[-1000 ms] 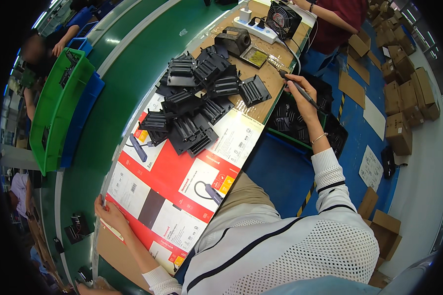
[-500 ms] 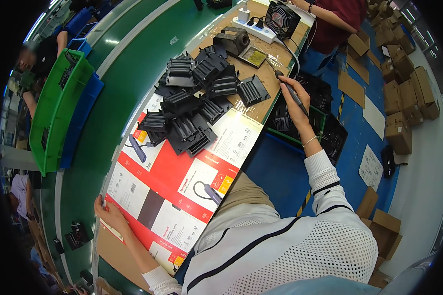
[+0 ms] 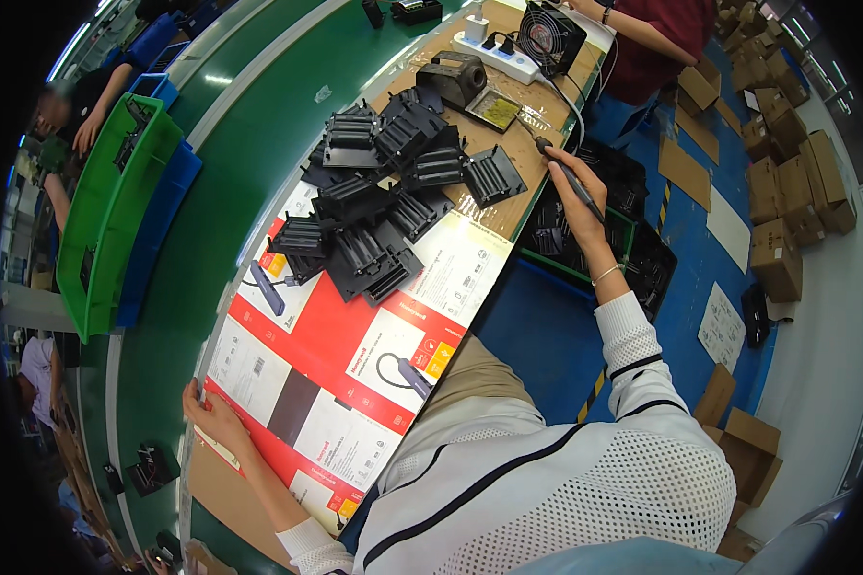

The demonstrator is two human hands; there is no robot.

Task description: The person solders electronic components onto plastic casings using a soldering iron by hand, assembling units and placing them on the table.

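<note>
My right hand (image 3: 579, 196) is closed around the dark handle of a soldering iron (image 3: 571, 178). The iron's tip points up and left, toward a small tray with a yellow sponge (image 3: 494, 109) beside a dark metal iron stand (image 3: 454, 80). At the bench's left edge, my left hand (image 3: 217, 422) rests with its fingers curled in. Something small and dark shows between them, too little to name. Ahead of both hands lies a pile of black plastic battery holders (image 3: 360, 251), apart from either hand.
Red and white printed cardboard (image 3: 321, 331) covers the near bench. A power strip (image 3: 497, 59) and a small fan (image 3: 549, 38) stand at the far end. A green bin (image 3: 115, 220) is at left, near a co-worker. Black parts fill a crate (image 3: 633, 235) at right.
On the green conveyor surface at left, a scrap and black parts have shifted nearer. The co-worker's hand now reaches by the green bin. My right hand has barely moved; my left stays put.
</note>
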